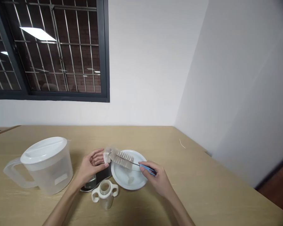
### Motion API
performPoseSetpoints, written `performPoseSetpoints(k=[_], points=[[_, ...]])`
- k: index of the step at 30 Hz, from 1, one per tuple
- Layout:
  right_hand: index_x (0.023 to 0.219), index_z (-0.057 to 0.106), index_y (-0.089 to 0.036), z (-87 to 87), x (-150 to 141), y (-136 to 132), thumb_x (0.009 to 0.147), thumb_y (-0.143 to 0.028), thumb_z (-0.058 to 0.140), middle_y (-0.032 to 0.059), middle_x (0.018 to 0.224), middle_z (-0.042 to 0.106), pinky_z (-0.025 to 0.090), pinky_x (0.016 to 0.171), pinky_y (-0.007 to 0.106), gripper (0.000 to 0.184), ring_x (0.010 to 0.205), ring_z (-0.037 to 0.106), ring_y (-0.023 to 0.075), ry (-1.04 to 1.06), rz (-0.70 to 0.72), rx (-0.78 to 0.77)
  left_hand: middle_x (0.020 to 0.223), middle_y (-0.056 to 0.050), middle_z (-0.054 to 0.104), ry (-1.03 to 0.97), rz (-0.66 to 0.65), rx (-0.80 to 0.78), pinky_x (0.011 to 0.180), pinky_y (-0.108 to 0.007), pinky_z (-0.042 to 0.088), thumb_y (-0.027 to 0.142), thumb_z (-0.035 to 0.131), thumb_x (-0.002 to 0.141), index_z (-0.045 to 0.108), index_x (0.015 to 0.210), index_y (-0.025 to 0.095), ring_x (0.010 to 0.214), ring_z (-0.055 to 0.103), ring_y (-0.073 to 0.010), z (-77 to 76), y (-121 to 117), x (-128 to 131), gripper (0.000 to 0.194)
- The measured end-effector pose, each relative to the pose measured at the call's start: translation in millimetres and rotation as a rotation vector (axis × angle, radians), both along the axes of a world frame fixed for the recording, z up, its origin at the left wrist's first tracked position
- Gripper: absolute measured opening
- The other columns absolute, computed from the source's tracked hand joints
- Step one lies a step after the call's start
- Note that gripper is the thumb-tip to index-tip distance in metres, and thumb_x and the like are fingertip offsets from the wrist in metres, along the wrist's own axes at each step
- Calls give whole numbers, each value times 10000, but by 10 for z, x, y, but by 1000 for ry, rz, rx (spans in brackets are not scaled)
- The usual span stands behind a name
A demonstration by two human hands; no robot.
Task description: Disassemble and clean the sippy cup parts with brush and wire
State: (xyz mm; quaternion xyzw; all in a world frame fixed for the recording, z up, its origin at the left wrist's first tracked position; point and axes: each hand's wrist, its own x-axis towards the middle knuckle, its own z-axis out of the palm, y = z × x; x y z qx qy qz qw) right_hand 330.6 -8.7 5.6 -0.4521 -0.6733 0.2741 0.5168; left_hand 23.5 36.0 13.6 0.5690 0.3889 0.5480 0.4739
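Observation:
My right hand [155, 175] grips the blue handle of a bottle brush [122, 158], its white bristles pointing left. At the bristle tip is my left hand [91, 164], thumb and fingers apart and cupped; whether they touch the bristles I cannot tell. Beneath the brush lies a round white plate [126, 179] with a small puddle or smear on it. A clear baby bottle [106, 196] with two white handles stands upright and uncapped in front of the plate. Partly hidden under my left hand is a dark, shiny-rimmed object [103, 174].
A large translucent pitcher [50, 172] with a white lid [46, 150] stands at the left, its handle facing left. A thin pale strip [182, 143] lies on the wooden table [202, 188] at the right. Walls and a barred window [61, 47] rise behind.

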Motion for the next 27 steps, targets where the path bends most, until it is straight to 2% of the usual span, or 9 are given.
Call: performPoseSetpoints(k=[6,14,18,22,27], points=[[997,763,-200,-4,-45,-23,864,-455,651,101,956,746,559,722,295,309,843,692,229,-27,-8,-2,1059,-106,712,31,15,20,951,-447,561,230,895,574,535,1220,141,975,691,-247,-65,-75,-82,745],[966,761,-207,21,-55,-53,854,-466,660,111,980,743,550,658,280,300,847,695,240,-49,-97,54,1039,-98,725,132,76,35,934,-446,572,273,883,590,539,1200,152,954,706,-251,-38,-163,-151,711],[967,760,-214,-8,-66,-49,870,-454,646,100,942,738,535,648,286,283,809,681,231,-119,-46,57,1024,-103,734,136,65,29,912,-442,585,272,882,596,543,1199,153,936,717,-258,-45,-188,-168,702],[976,757,-206,-58,-84,0,880,-462,630,104,948,737,524,648,289,302,808,677,232,-145,-100,70,1035,-104,734,134,56,17,907,-434,586,278,883,596,530,1203,161,929,720,-256,-58,-214,-176,711],[964,753,-201,-35,-87,-21,866,-459,645,112,953,737,534,658,294,296,818,683,240,-110,-117,97,1041,-112,725,129,65,14,928,-462,569,279,867,626,504,1213,156,934,713,-250,-98,-192,-204,701]])
